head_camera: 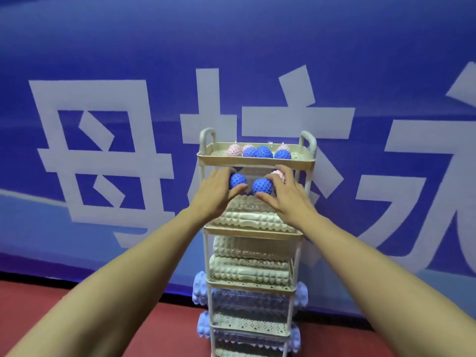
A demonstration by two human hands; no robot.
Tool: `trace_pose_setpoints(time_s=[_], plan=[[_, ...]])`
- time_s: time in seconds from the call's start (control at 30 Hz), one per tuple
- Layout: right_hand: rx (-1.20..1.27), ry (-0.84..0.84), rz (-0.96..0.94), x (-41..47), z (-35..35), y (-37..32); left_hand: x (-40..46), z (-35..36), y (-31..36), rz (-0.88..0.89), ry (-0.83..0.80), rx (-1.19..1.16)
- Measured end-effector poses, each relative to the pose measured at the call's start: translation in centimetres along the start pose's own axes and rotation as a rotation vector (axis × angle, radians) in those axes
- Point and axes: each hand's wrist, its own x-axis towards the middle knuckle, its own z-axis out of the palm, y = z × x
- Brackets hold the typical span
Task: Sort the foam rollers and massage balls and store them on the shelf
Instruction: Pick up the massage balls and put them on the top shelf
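Both hands are raised in front of the shelf point(257, 164), just under its top tray. The left hand point(211, 195) curls its fingers point(226, 173) around a blue massage ball point(237, 180); the right hand point(288, 199) pinches a second blue ball point(262, 186) and a pink ball point(279, 175) together. More balls point(260, 151) already lie in the top tray, white foam rollers point(253, 220) on the tiers below, lilac rollers point(199, 291) lower down. Two balls in one hand is probably a loose hold; the pink one could slip out, and clipping the tray rim might knock a ball down to the floor point(103, 331).
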Motion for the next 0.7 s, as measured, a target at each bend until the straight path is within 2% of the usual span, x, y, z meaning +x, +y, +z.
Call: trace_pose_setpoints(time_s=[0.13,0.33,0.53,0.63,0.7], plan=[[0.011,0.107,-0.021,4.3,-2.7,1.0,5.1,-1.5,0.8,0.034,0.123,0.024],[-0.036,0.197,0.014,11.2,-4.6,1.6,12.4,-1.7,0.2,-0.054,0.132,0.093],[-0.091,0.076,0.242,18.0,-3.8,2.9,16.7,-0.6,-1.9,-0.227,0.039,0.122],[-0.054,0.004,0.358,20.3,-3.2,3.5,17.4,0.2,-2.0,-0.251,-0.112,0.236],[-0.040,-0.059,0.426,21.2,-2.6,4.0,18.1,0.5,-2.7,-0.302,-0.154,0.269]])
